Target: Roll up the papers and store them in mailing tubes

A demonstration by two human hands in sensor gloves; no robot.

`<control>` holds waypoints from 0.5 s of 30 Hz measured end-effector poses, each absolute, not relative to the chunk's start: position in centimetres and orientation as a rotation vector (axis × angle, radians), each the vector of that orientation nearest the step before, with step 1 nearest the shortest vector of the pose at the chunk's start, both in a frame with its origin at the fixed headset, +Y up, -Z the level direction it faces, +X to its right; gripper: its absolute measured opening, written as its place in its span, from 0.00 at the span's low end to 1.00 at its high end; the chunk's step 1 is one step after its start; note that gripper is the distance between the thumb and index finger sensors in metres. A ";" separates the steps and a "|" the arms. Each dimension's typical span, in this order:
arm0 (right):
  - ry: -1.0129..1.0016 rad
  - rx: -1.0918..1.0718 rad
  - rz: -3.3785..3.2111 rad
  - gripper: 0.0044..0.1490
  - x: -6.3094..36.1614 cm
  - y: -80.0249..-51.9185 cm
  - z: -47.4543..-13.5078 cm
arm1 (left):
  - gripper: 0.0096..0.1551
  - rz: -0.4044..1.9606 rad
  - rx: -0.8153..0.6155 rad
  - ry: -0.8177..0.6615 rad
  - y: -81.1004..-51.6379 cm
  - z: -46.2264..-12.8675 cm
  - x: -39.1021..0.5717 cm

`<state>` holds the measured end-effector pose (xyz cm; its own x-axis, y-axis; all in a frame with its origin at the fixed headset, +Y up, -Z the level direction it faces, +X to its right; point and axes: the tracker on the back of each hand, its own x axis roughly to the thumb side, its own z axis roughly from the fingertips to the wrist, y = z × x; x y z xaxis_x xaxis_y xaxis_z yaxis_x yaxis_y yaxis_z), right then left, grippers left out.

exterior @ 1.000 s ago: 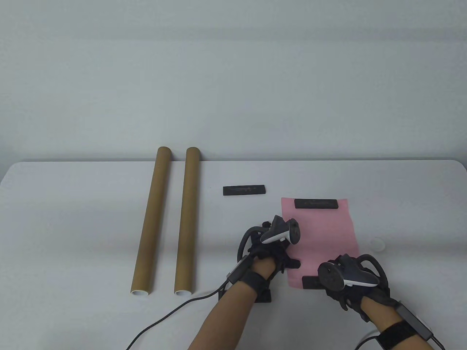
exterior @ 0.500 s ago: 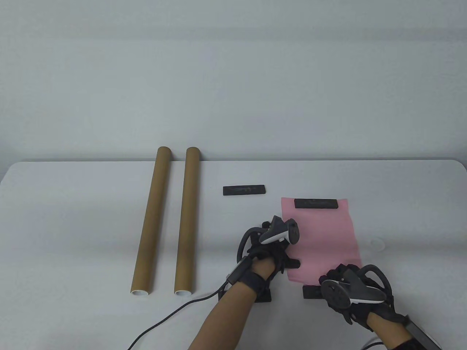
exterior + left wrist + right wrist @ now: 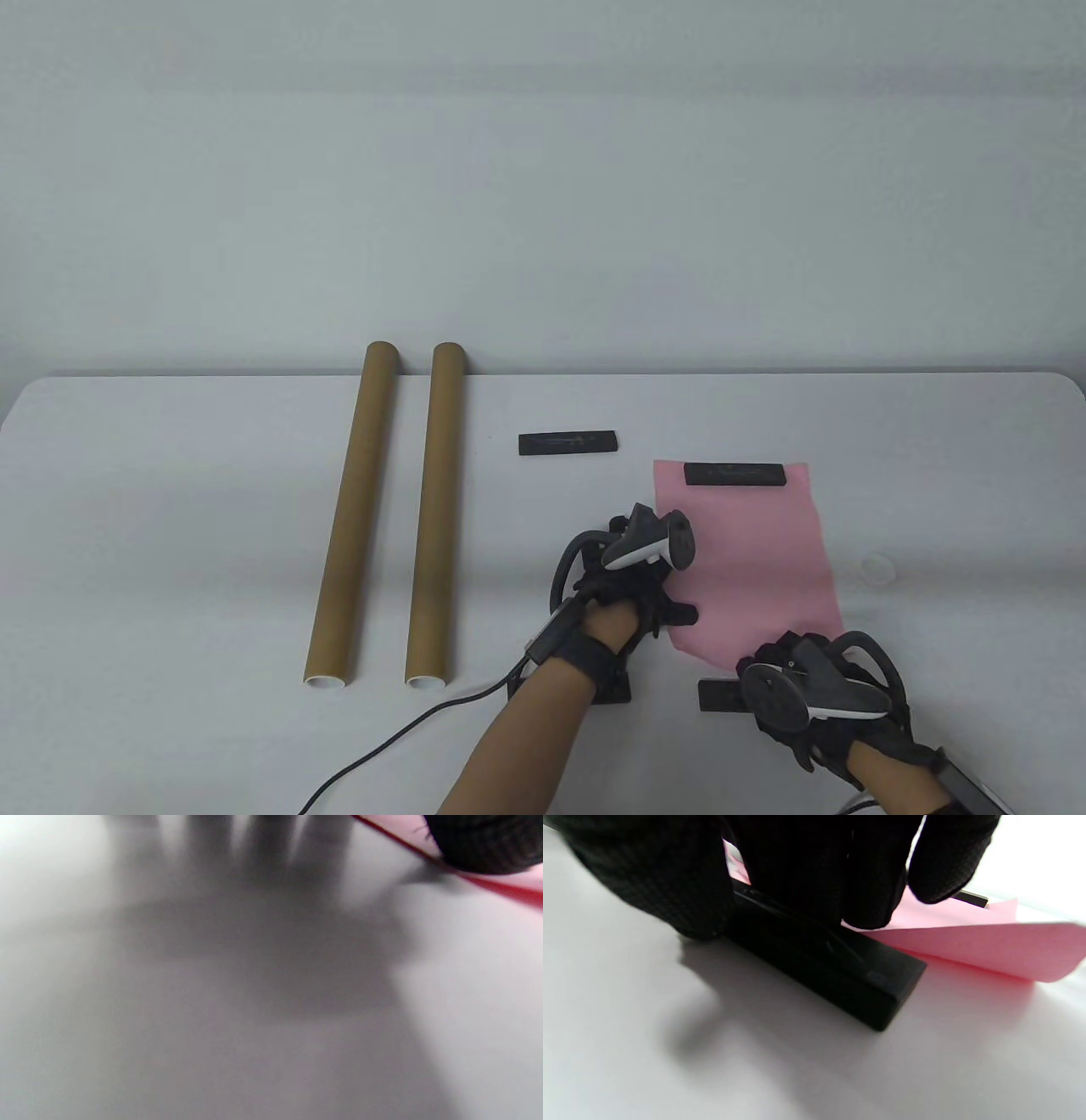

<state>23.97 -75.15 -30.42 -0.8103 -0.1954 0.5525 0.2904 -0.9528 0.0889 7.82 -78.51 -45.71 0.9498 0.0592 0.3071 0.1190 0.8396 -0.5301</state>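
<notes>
A pink paper (image 3: 747, 552) lies flat at the right of the table, with a black bar weight (image 3: 735, 474) on its far edge. My left hand (image 3: 646, 596) rests at the paper's left edge, its thumb tip (image 3: 479, 844) pressing the paper (image 3: 500, 889). My right hand (image 3: 793, 675) grips a second black bar (image 3: 719, 694) just off the paper's near edge. In the right wrist view the fingers (image 3: 806, 870) lie over this bar (image 3: 835, 971), and the paper's (image 3: 971, 938) near edge curls up behind it. Two brown mailing tubes (image 3: 355, 509) (image 3: 435, 509) lie side by side at the left.
A third black bar (image 3: 568, 443) lies between the tubes and the paper. Another black bar (image 3: 617, 691) sits partly under my left forearm. A small white cap (image 3: 878, 567) rests right of the paper. A cable (image 3: 399, 730) trails from my left wrist.
My right hand has slid the near black bar off the paper toward the table's front edge. The paper's near edge has come free and lifted. The left hand stayed put.
</notes>
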 end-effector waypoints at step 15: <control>0.043 -0.349 -2.986 0.43 27.0 -65.4 -41.5 | 0.59 -0.028 -0.585 -0.323 -78.5 -45.7 7.7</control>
<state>26.99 -65.37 -41.50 -0.9640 -0.1370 0.2278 0.1304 -0.9905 -0.0439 7.74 -78.54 -45.73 0.9493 0.0656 0.3074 0.1167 0.8346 -0.5383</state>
